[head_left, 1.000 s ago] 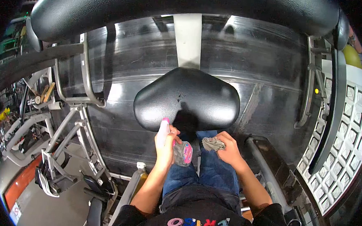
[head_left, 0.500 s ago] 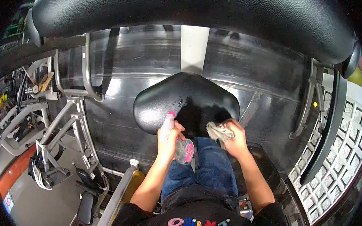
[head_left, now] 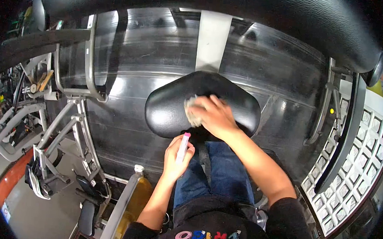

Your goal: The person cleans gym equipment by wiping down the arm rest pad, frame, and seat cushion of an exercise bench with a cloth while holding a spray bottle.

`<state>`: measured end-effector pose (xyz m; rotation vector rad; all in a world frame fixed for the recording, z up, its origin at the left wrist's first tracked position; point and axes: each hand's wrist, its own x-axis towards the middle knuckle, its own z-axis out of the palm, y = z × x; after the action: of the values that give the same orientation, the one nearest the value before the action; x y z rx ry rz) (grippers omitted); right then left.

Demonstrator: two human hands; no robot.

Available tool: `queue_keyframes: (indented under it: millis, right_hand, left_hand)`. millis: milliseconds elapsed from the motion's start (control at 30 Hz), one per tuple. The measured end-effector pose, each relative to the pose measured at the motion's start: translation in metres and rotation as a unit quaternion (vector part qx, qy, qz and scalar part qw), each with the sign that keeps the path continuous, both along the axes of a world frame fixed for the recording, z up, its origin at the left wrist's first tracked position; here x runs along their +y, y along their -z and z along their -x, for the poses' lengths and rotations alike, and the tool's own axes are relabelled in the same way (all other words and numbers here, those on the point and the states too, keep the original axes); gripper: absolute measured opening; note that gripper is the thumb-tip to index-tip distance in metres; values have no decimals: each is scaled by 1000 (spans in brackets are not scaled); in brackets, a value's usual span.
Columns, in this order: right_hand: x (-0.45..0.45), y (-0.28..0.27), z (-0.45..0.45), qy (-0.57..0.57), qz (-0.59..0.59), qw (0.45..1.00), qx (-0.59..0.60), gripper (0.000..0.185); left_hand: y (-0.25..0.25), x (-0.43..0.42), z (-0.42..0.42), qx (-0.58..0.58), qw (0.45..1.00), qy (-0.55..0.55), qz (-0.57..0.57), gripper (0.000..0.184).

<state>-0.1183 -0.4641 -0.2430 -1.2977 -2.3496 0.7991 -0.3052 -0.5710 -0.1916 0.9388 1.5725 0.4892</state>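
Observation:
In the head view, a black padded seat (head_left: 162, 110) sits in front of my body. My right hand (head_left: 218, 117) presses a crumpled beige cloth (head_left: 192, 114) against the middle of its top; the cloth and fingers are slightly blurred. Closer to me, at the seat's near edge, my left hand (head_left: 173, 157) is wrapped round a spray bottle with a pink tip and pale upper part (head_left: 182, 148). Most of the bottle's body is hidden behind that hand.
A wide black pad (head_left: 207, 1) spans the top of the view. A pale post (head_left: 212, 39) runs beyond the seat. Grey metal gym frames (head_left: 79, 126) stand at left. On the right are a dark upright bar (head_left: 346, 137) and a white lattice panel (head_left: 354, 182).
My right hand has moved left and forward with the cloth, from beside the seat onto its top. My left hand has turned the bottle, so its clear body no longer shows. Droplets are now covered.

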Motion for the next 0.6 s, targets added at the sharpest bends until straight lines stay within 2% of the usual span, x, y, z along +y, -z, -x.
queue_keyframes:
  millis: [67, 133, 267, 333, 400, 433, 467, 533, 600]
  right_hand:
    - [-13, 2, -24, -29, -29, 997, -62, 40]
    - [6, 10, -45, 66, -19, 994, -84, 42]
    - [58, 12, -24, 162, -41, 980, -109, 44]
    - [57, 12, 10, 129, -54, 987, -82, 40]
    - [39, 8, 41, 45, -12, 998, -49, 36]
    - [25, 3, 49, 2, -30, 998, -51, 36]
    - [17, -3, 46, -44, -76, 995, -39, 40]
    - [10, -6, 22, -81, -25, 994, -73, 42]
    - [17, 15, -11, 8, -70, 995, -65, 44]
  left_hand:
    - [-8, -1, 9, 62, 994, 31, -85, 14]
    - [-8, 0, 22, 102, 981, 61, -156, 11]
    - [-5, 6, 34, 121, 979, 69, -146, 13]
    - [-5, 6, 37, 114, 977, 118, -137, 13]
    - [3, 2, 38, 104, 977, 103, -153, 15]
    - [5, 1, 40, 92, 977, 109, -156, 15]
    - [7, 1, 43, 80, 977, 118, -160, 16]
    - [5, 4, 46, 86, 978, 121, -150, 16]
    - [4, 5, 48, 80, 980, 131, -130, 17]
